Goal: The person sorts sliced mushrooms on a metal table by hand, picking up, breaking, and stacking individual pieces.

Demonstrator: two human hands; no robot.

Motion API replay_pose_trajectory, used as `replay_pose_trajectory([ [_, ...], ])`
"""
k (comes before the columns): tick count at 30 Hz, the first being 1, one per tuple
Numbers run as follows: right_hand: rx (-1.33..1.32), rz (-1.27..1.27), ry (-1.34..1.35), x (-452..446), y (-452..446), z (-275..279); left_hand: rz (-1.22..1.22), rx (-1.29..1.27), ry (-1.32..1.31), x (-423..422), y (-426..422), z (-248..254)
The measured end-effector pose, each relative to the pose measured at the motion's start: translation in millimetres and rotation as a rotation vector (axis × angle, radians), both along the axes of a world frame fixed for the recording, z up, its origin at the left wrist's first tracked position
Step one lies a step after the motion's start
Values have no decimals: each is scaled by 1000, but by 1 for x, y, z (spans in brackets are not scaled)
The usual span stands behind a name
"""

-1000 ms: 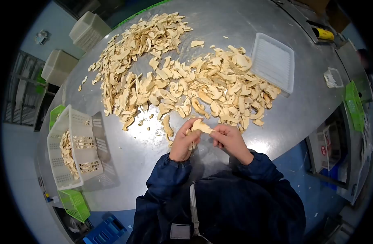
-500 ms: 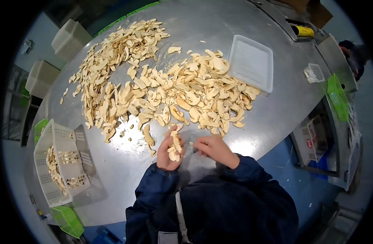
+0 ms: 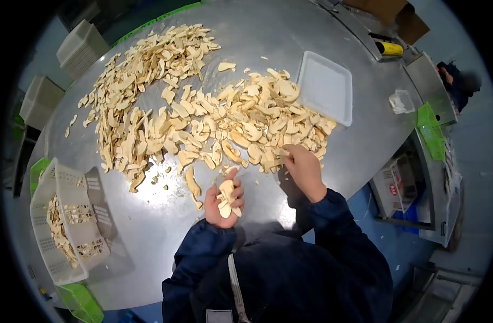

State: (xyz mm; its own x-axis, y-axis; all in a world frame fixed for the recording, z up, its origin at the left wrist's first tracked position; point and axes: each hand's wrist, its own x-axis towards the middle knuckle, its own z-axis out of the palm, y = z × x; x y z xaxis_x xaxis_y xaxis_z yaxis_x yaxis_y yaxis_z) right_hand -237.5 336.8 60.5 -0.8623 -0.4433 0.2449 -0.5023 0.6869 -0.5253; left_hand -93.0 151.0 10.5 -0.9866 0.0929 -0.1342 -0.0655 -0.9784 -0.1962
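Observation:
Several pale mushroom slices [image 3: 225, 195] rest in my left hand [image 3: 217, 211], whose fingers curl round them above the near part of the metal table. My right hand [image 3: 304, 169] is at the near edge of the right-hand part of the slice pile [image 3: 257, 116], its thumb and fingertips pinched together at a slice. Whether that slice is gripped or only touched is hard to tell. Between my left hand and the pile lies a long curved slice [image 3: 192, 182] with small crumbs beside it.
A white tray [image 3: 326, 89] touches the pile's right side. White baskets [image 3: 69, 220] holding slices stand at the left. A second heap [image 3: 149, 70] lies at the back left. Stacked white containers [image 3: 81, 48] stand beyond. At the far right is another person [image 3: 459, 86].
My right hand has moved from beside my left hand out to the pile's near edge. My left hand keeps its slices, now spread in the palm. The camera view has shifted.

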Motion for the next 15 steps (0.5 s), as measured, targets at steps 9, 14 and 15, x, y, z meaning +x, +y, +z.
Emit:
replay_pose_trajectory([
  [9, 197, 23, 48, -16, -11, -2, 50, -69, 86, -2, -3, -14],
  [14, -91, -29, -196, -8, -28, 25, 55, -82, 40, -3, -4, -24],
  [15, -175, 30, -348, 0, -34, 32, 62, -133, -61, -3, -3, -8],
])
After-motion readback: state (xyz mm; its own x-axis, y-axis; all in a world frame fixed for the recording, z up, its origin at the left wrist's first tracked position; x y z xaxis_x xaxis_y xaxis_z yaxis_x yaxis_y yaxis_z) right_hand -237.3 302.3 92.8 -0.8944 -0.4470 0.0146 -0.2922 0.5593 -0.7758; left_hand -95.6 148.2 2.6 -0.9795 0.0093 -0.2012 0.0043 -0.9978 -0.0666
